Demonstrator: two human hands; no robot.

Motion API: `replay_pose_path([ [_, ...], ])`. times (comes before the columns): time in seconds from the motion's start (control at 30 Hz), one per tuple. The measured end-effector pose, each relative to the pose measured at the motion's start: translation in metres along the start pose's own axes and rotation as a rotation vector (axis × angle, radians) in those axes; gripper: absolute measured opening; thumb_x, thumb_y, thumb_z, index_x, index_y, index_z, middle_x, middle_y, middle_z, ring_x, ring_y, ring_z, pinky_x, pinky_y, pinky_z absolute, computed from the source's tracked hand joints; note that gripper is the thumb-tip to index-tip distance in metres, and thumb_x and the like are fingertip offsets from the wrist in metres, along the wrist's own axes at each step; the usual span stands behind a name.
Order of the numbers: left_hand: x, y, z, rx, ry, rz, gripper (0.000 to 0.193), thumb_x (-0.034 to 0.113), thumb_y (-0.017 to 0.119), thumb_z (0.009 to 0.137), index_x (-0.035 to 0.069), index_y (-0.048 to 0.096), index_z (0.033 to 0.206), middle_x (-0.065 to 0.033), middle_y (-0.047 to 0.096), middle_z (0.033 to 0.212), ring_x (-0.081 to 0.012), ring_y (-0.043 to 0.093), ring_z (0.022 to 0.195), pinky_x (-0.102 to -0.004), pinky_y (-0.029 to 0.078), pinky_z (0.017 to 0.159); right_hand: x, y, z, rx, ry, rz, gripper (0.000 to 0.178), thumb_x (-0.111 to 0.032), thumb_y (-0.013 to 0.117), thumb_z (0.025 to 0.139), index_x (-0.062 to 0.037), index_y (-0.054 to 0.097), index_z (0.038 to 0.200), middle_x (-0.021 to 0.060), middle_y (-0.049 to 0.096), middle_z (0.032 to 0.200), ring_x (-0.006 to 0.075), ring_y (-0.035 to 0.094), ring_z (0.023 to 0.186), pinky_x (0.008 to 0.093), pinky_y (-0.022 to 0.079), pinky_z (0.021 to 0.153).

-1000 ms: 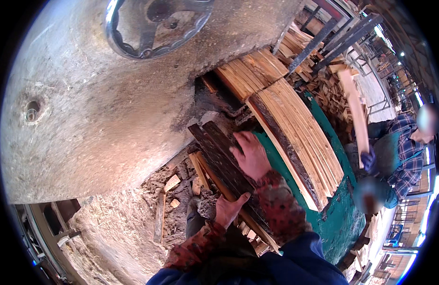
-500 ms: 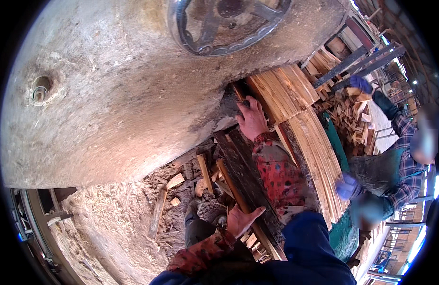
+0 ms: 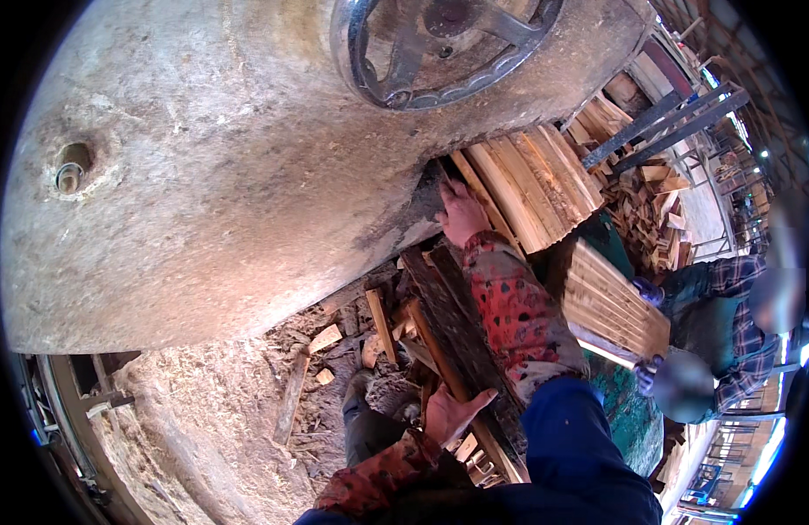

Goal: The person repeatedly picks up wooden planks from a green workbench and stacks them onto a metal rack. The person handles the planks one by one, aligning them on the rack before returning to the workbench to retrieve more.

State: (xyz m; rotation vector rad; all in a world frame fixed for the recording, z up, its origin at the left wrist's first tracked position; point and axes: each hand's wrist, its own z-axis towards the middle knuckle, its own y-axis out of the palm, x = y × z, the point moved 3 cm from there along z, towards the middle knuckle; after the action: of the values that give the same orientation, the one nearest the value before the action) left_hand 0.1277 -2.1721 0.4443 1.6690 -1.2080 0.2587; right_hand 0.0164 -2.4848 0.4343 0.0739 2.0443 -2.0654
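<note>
Several boards (image 3: pixel 532 188) by dusty panel (image 3: pixel 229 201); green tabletop (image 3: pixel 630 401), scrap-littered floor (image 3: pixel 321 437).

A wheel (image 3: pixel 448 19) sits on the panel (image 3: pixel 247 184) — boards (image 3: pixel 528 188) lie to the panel's right, a scrap heap (image 3: pixel 651 214) right of them.

We're in a woodworking shop: sawdust (image 3: pixel 212 420) everywhere, a big handwheel (image 3: pixel 446 17), boards (image 3: pixel 535 188) stacked, offcuts (image 3: pixel 654 214) heaped beyond!

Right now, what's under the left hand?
A long orange-edged board passes beneath the left hand, showing on both sides of it, alongside dark, rough boards. The stretch the hand covers is hidden, so how firmly it touches can't be told.
</note>
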Motion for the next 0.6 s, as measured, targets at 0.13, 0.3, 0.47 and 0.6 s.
replay_pose_path([
  [0.13,0.004,0.002,-0.001,0.005,0.039,-0.024,0.050,0.019,0.079,0.079,-0.005,0.057,0.116,-0.0078,0.067,0.110,-0.0134,0.062,0.098,-0.0283,0.050,0.087,-0.012,-0.019,-0.040,0.056,0.007,0.155,0.053,-0.015,0.065,0.081,-0.0026,0.050,0.130,0.0200,0.050,0.129,0.0372,0.053,0.113,0.0414,0.045,0.096],
  [0.3,0.017,0.002,-0.003,0.031,-0.010,0.294,0.048,0.011,0.078,0.079,-0.005,0.055,0.118,-0.0076,0.067,0.111,-0.0126,0.062,0.099,-0.0281,0.050,0.089,-0.008,-0.056,-0.084,0.266,-0.019,0.333,0.028,-0.009,0.060,0.084,-0.0029,0.064,0.111,0.0179,0.064,0.104,0.0377,0.061,0.093,0.0417,0.051,0.082],
  [0.47,0.013,0.003,-0.003,0.061,0.037,0.306,0.055,0.021,0.082,0.075,-0.007,0.057,0.114,-0.0097,0.068,0.108,-0.0142,0.063,0.097,-0.0294,0.050,0.089,0.023,-0.071,-0.157,0.365,0.002,0.424,0.020,-0.001,0.059,0.087,0.0002,0.066,0.107,0.0122,0.067,0.094,0.0225,0.067,0.082,0.0291,0.053,0.071],
  [0.6,-0.012,-0.011,0.002,0.106,0.073,0.447,0.063,0.032,0.083,0.073,-0.008,0.057,0.114,-0.0122,0.069,0.106,-0.0173,0.065,0.097,-0.0305,0.050,0.088,0.034,-0.089,-0.240,0.242,0.315,0.826,0.027,0.007,0.053,0.087,0.0003,0.065,0.110,0.0103,0.067,0.090,0.0147,0.066,0.072,0.0259,0.052,0.063],
])
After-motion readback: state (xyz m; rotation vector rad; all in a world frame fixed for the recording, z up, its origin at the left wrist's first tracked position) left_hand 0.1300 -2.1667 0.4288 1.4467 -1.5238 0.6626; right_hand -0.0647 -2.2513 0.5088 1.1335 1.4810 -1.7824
